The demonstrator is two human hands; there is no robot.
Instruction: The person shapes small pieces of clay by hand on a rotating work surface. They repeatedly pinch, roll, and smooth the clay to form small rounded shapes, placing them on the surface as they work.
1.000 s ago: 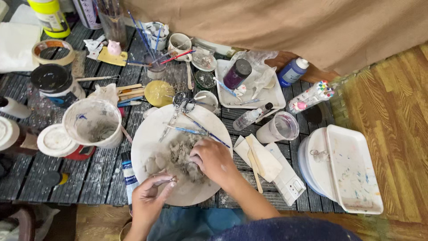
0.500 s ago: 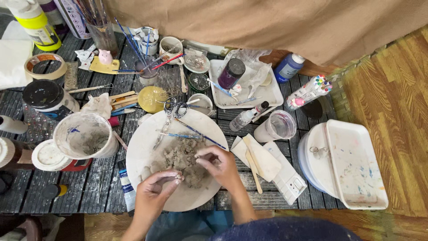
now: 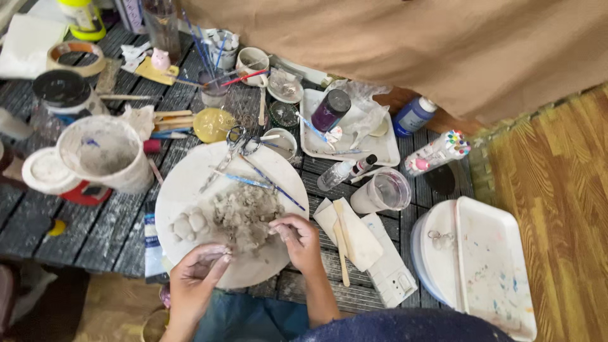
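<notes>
A round white board (image 3: 190,183) lies on the dark slatted table, bearing a flat mass of grey clay (image 3: 244,215) and a few small clay balls (image 3: 189,223) at its left. My right hand (image 3: 297,239) rests at the clay's right edge, fingers curled and pinching at it. My left hand (image 3: 197,273) hovers over the board's near rim, fingertips pinched together on a small bit of clay. Scissors (image 3: 229,149) and thin blue-handled brushes (image 3: 263,183) lie across the board's far side.
A white bucket (image 3: 104,152) and lid (image 3: 44,171) stand left. A clear cup (image 3: 385,192), wooden stick (image 3: 342,244), white trays (image 3: 481,266), a paint bottle (image 3: 413,116), jars and brushes crowd the table. A tan cloth (image 3: 411,44) hangs behind; wood floor (image 3: 563,190) at right.
My right hand has drawn back from the clay's middle to its right edge. My left hand has slid nearer along the board's rim. The view has shifted slightly.
</notes>
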